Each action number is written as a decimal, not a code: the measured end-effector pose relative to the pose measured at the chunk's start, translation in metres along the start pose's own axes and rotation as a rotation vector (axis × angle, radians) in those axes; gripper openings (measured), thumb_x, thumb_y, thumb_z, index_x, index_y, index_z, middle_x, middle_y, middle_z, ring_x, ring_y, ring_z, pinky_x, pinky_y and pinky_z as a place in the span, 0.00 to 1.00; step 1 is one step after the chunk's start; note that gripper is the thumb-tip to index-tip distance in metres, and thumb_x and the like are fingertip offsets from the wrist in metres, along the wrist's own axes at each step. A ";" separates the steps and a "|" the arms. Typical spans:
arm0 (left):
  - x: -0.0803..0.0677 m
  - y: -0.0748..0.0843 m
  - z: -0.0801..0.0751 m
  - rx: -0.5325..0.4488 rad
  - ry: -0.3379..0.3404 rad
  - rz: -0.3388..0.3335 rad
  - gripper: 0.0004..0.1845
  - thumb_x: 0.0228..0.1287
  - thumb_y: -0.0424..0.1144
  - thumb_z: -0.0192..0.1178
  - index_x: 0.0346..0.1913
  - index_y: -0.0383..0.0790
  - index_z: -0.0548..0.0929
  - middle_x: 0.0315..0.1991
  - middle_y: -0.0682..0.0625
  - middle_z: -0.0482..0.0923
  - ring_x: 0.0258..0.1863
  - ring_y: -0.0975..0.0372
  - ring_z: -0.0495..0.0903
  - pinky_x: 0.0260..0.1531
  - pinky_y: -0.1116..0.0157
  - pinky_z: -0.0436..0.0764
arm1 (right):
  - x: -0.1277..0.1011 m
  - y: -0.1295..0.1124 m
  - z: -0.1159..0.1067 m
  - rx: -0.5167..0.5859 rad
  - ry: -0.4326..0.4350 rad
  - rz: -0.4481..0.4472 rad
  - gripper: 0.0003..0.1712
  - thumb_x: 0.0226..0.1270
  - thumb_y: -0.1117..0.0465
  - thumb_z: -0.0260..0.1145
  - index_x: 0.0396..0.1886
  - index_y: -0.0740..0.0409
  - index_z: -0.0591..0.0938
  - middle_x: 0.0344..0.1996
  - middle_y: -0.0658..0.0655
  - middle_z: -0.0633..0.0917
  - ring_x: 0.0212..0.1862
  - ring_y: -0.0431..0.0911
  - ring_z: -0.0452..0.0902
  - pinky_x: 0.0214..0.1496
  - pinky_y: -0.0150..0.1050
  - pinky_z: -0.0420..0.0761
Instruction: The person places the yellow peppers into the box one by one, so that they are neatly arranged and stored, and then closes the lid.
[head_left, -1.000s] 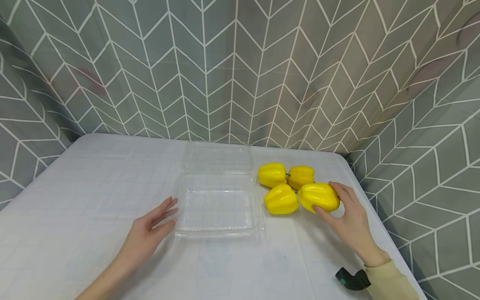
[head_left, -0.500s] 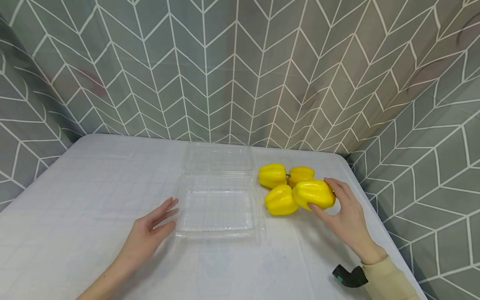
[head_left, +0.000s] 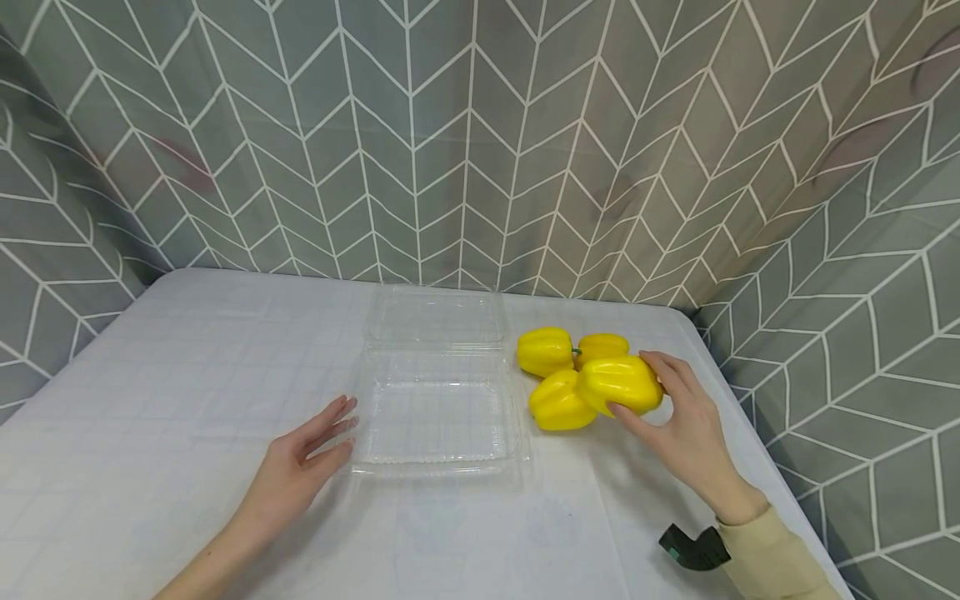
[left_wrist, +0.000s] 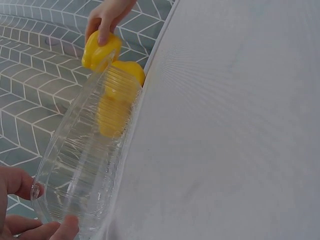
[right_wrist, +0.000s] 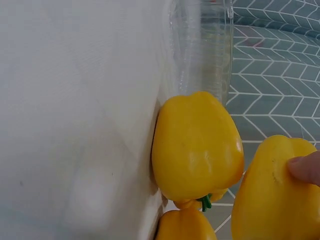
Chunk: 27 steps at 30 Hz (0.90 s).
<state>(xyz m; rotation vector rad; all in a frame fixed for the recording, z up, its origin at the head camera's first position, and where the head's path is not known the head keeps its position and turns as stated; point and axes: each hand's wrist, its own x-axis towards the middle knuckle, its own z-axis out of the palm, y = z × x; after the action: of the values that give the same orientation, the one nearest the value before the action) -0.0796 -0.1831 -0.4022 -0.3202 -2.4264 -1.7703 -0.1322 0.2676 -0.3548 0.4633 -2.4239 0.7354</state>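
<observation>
My right hand point(head_left: 690, 429) grips a yellow bell pepper point(head_left: 621, 383), thumb on the near side and fingers around its right end. It is raised off the table, as the right wrist view of the held pepper point(right_wrist: 275, 195) shows. It partly covers a second yellow pepper point(head_left: 558, 404) in the head view. Fingertips of my left hand point(head_left: 296, 467) touch the left side of an opened clear plastic clamshell container point(head_left: 435, 425). In the left wrist view those fingers point(left_wrist: 22, 182) rest at the container's rim and wall. No pepper lies inside the container.
Behind the held pepper lie two more yellow peppers, one at the left point(head_left: 544, 351) and one at the right point(head_left: 603, 346). The container's lid point(head_left: 437, 318) is folded back toward the patterned curtain point(head_left: 450, 142). A white cloth covers the table point(head_left: 187, 358).
My right hand has lifted the pepper and carried it a little to the left, over the neighbouring pepper. The left hand and container stay where they were.
</observation>
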 end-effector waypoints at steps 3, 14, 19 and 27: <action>0.000 0.000 0.000 -0.002 -0.001 -0.002 0.31 0.70 0.32 0.62 0.73 0.32 0.65 0.69 0.44 0.72 0.59 0.76 0.76 0.50 0.80 0.79 | 0.001 -0.002 0.001 -0.002 -0.001 -0.002 0.42 0.46 0.64 0.82 0.63 0.65 0.76 0.59 0.62 0.77 0.51 0.53 0.77 0.53 0.13 0.64; 0.000 0.000 0.000 -0.008 0.001 -0.014 0.31 0.71 0.33 0.61 0.74 0.34 0.66 0.69 0.44 0.72 0.59 0.76 0.76 0.50 0.81 0.78 | 0.009 -0.010 0.006 0.009 -0.010 -0.013 0.42 0.47 0.63 0.82 0.64 0.66 0.76 0.58 0.62 0.77 0.50 0.52 0.77 0.51 0.16 0.67; 0.000 0.000 0.000 -0.004 0.000 -0.010 0.31 0.71 0.33 0.61 0.74 0.34 0.66 0.69 0.42 0.72 0.59 0.76 0.76 0.50 0.81 0.78 | 0.013 -0.013 0.010 0.016 -0.030 -0.005 0.42 0.48 0.63 0.82 0.64 0.67 0.75 0.59 0.63 0.76 0.50 0.53 0.76 0.52 0.15 0.66; 0.000 -0.001 0.000 -0.015 0.000 -0.014 0.31 0.71 0.33 0.61 0.74 0.33 0.66 0.69 0.45 0.72 0.59 0.76 0.76 0.50 0.80 0.79 | 0.017 -0.022 0.015 0.043 -0.041 -0.003 0.41 0.50 0.63 0.81 0.64 0.67 0.74 0.59 0.62 0.76 0.53 0.53 0.76 0.54 0.15 0.66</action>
<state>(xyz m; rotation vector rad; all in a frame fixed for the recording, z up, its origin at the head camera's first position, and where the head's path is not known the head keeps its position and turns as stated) -0.0794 -0.1831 -0.4031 -0.3054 -2.4222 -1.7952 -0.1416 0.2391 -0.3460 0.5036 -2.4488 0.7851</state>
